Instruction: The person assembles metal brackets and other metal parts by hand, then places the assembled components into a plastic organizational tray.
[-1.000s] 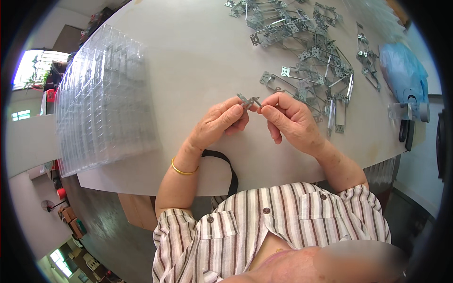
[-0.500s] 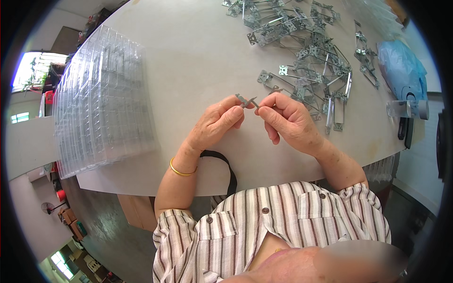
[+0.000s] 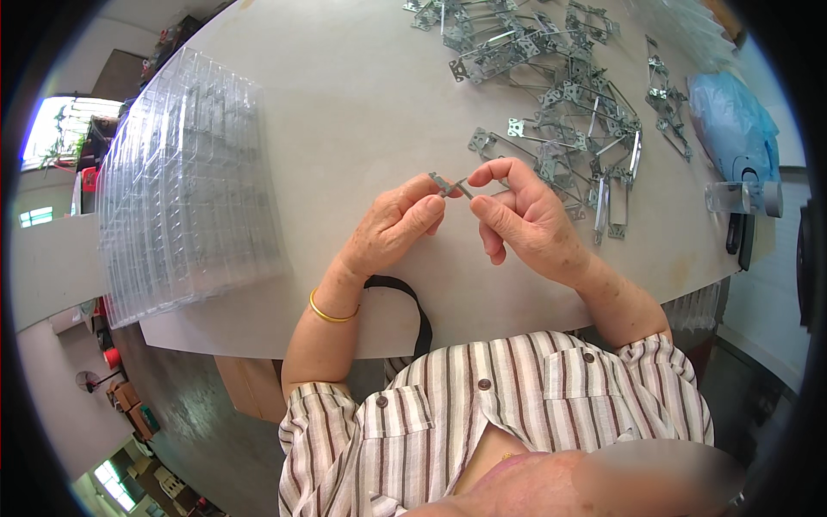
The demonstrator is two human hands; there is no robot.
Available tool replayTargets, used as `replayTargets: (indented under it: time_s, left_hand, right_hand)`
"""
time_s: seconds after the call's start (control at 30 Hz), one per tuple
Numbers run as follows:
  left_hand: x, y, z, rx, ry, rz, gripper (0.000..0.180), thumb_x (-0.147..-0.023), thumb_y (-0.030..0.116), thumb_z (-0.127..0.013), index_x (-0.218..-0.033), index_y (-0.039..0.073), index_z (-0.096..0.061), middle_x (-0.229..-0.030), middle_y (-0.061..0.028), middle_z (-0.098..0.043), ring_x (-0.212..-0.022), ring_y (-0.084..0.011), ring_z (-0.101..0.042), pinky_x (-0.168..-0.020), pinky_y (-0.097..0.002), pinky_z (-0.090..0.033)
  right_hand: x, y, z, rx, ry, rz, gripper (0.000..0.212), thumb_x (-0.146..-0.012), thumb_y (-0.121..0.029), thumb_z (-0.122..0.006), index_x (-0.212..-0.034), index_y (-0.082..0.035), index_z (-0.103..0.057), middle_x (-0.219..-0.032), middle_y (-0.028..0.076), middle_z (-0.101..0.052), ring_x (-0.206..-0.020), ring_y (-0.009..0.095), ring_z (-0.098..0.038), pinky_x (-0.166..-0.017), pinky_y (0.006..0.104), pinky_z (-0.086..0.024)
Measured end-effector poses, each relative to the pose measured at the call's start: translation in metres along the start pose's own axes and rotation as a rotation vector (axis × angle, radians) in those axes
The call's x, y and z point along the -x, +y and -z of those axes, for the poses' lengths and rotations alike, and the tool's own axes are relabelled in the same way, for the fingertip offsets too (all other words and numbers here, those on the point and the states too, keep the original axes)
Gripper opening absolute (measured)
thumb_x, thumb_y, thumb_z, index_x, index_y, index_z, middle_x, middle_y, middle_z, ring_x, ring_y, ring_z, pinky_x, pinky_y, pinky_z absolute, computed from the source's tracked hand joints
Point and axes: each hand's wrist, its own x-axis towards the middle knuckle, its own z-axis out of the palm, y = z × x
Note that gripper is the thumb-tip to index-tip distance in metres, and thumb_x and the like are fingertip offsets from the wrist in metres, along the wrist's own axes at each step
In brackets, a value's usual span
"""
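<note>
Between the thumb and fingers of my left hand (image 3: 392,226) is a small grey metal bracket with a thin arm (image 3: 446,184), held above the table. My right hand (image 3: 536,226) is at the bracket's right end. Its index finger is raised apart from the thumb, whose tip is close to or touching the thin arm. I cannot make out whether they touch. Just beyond my right hand lies a loose pile of similar metal brackets with rods (image 3: 573,95), spreading to the far edge of the view.
A tall stack of clear plastic trays (image 3: 189,189) stands on the left of the pale table (image 3: 353,95). Along the right lie a few separate brackets (image 3: 663,99), a blue plastic bag (image 3: 732,116) and a clear container (image 3: 728,198). A black strap (image 3: 418,310) lies near my left forearm.
My right index finger has lifted away from the thumb and the bracket, opening the pinch. My left hand keeps its hold in the same place.
</note>
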Motion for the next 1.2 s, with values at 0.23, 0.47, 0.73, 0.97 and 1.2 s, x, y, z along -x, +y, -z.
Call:
replayTargets:
  time_s: [0.23, 0.47, 0.73, 0.97, 1.2]
  left_hand:
    - [0.002, -0.007, 0.004, -0.025, 0.007, -0.002, 0.034, -0.104, 0.029, -0.053, -0.114, -0.001, -0.066, -0.071, 0.0025, -0.050, -0.065, -0.0074, -0.044, -0.058, -0.0251, -0.037]
    - [0.002, -0.006, 0.004, -0.174, -0.031, -0.061, 0.028, -0.100, 0.024, -0.060, -0.109, -0.001, -0.064, -0.071, 0.0019, -0.049, -0.063, -0.0076, -0.040, -0.056, -0.0253, -0.035]
    - [0.003, 0.001, -0.003, -0.254, -0.042, -0.066, 0.028, -0.097, 0.023, -0.064, -0.108, -0.002, -0.064, -0.071, 0.0001, -0.051, -0.063, -0.0084, -0.042, -0.055, -0.0261, -0.035]
    - [0.000, 0.005, -0.001, -0.379, -0.166, -0.123, 0.033, -0.092, 0.027, -0.069, -0.112, 0.001, -0.065, -0.069, -0.0055, -0.054, -0.058, -0.0134, -0.048, -0.054, -0.0303, -0.040]
    - [0.002, 0.004, 0.005, 0.184, -0.082, 0.113, 0.035, -0.103, 0.032, -0.055, -0.112, 0.001, -0.066, -0.071, 0.0035, -0.047, -0.066, -0.0059, -0.043, -0.058, -0.0234, -0.036]
  right_hand:
    - [-0.001, 0.000, -0.002, 0.002, -0.001, -0.002, 0.034, -0.103, -0.021, -0.057, -0.128, -0.003, -0.045, -0.069, -0.001, -0.061, -0.060, 0.007, -0.059, -0.055, 0.0214, -0.049]
    - [-0.002, 0.003, 0.000, -0.015, -0.016, 0.015, 0.032, -0.104, -0.022, -0.056, -0.126, -0.001, -0.047, -0.069, 0.000, -0.061, -0.059, 0.008, -0.060, -0.056, 0.0227, -0.049]
    - [-0.003, 0.001, 0.005, 0.036, -0.047, -0.052, 0.021, -0.103, -0.024, -0.058, -0.111, -0.005, -0.058, -0.064, -0.002, -0.059, -0.051, 0.004, -0.053, -0.046, 0.0204, -0.040]
    - [-0.008, 0.011, 0.008, 0.032, 0.083, 0.045, 0.015, -0.102, -0.023, -0.061, -0.100, -0.008, -0.063, -0.064, -0.008, -0.054, -0.048, 0.000, -0.043, -0.043, 0.0188, -0.032]
    - [-0.009, 0.001, 0.009, -0.073, 0.165, 0.069, 0.016, -0.104, -0.023, -0.057, -0.107, -0.008, -0.059, -0.070, -0.001, -0.059, -0.049, 0.004, -0.050, -0.043, 0.0198, -0.040]
